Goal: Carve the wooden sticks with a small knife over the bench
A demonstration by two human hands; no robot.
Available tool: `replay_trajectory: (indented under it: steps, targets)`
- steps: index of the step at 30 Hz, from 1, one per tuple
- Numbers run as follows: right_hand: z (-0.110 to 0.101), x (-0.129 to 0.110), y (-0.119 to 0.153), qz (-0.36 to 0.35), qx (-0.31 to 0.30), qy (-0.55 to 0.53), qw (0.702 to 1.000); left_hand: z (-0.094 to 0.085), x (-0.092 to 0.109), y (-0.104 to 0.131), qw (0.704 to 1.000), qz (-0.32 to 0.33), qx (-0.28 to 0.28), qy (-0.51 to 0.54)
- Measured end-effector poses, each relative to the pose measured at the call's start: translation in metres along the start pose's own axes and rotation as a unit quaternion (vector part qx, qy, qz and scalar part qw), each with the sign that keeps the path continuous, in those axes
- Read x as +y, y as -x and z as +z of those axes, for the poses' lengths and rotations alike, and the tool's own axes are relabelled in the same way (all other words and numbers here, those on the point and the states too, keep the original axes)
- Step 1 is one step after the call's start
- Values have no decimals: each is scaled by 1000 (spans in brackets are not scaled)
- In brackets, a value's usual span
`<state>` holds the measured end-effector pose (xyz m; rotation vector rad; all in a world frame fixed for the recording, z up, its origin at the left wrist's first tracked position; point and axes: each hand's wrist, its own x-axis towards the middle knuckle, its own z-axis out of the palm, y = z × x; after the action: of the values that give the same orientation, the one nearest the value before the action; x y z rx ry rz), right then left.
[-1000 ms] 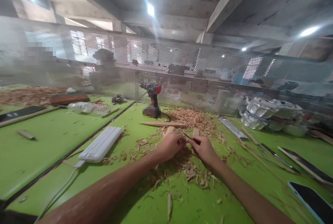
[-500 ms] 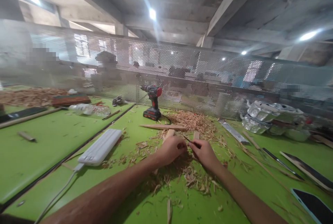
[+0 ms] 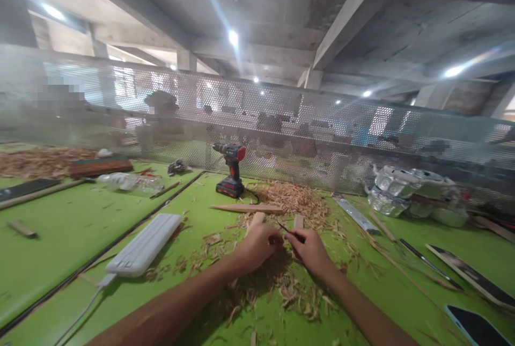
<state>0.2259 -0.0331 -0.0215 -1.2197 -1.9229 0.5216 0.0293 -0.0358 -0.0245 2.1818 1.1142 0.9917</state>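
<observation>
Left hand (image 3: 260, 245) curled; right hand (image 3: 309, 249) pinches dark stick (image 3: 283, 226).

The right fingers (image 3: 300, 234) hold 1 dark stick (image 3: 284, 227); beyond them stands 1 drill (image 3: 232, 170); left, 1 power bank (image 3: 145, 245) and 1 bottle (image 3: 131, 183); right, 1 phone (image 3: 478, 328).

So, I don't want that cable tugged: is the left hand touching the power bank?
Apart: the head view shows green tabletop between the left hand and the power bank.

On your table (image 3: 196, 198): power bank (image 3: 145, 244) left of your left hand (image 3: 259, 244), drill (image 3: 232, 166) beyond, shavings pile (image 3: 300, 198) right of drill, phone (image 3: 478, 325) near right.
</observation>
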Motion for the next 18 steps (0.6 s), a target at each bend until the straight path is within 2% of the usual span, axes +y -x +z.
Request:
replay_trajectory:
  steps: [8, 14, 18]
  targets:
    - [2, 2, 0, 21, 5, -33, 999, 4, -9, -2, 1000, 11, -7, -5]
    - [2, 2, 0, 8, 3, -35, 999, 2, -2, 0, 1000, -30, -8, 1]
    - [3, 3, 0, 18, 2, -25, 1000, 3, -2, 0, 999, -35, 3, 19]
